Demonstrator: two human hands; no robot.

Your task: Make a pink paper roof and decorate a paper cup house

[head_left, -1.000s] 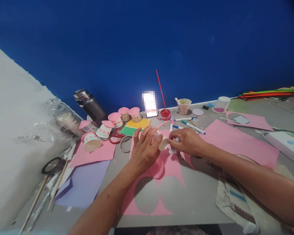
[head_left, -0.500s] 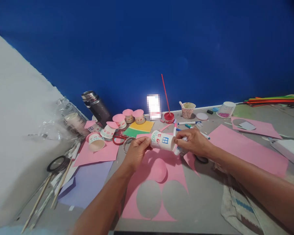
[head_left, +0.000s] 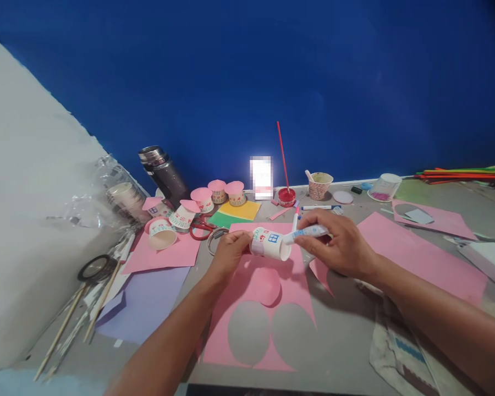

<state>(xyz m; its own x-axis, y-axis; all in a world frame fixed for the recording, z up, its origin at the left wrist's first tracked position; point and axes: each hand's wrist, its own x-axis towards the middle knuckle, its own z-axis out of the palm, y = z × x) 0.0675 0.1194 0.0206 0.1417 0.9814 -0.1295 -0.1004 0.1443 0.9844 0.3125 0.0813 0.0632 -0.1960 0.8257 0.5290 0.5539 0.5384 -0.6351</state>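
Note:
My left hand [head_left: 226, 258] grips a white paper cup [head_left: 264, 245] by its base end, with the cup tipped on its side and its mouth towards the right. A blue window, red flowers and green marks are drawn on the cup. In my right hand [head_left: 346, 247] is a white and light-blue glue tube [head_left: 310, 234], its tip close to the cup's rim; whether it touches I cannot tell. Below the cup lies a pink paper circle [head_left: 268, 286] on a pink sheet [head_left: 218, 341] with round holes cut out.
Several decorated cups with pink paper tops [head_left: 202, 201] stand at the back left, near a dark flask [head_left: 165, 179] and red scissors [head_left: 200, 230]. Behind are a red paint pot [head_left: 287, 198] with a stick and a patterned cup [head_left: 319, 188]. A large pink sheet [head_left: 416, 258] lies right.
My right hand has drawn back from the cup's rim and turned, bringing the glue tube up to the rim. The cup has dropped slightly and tilted in my left hand.

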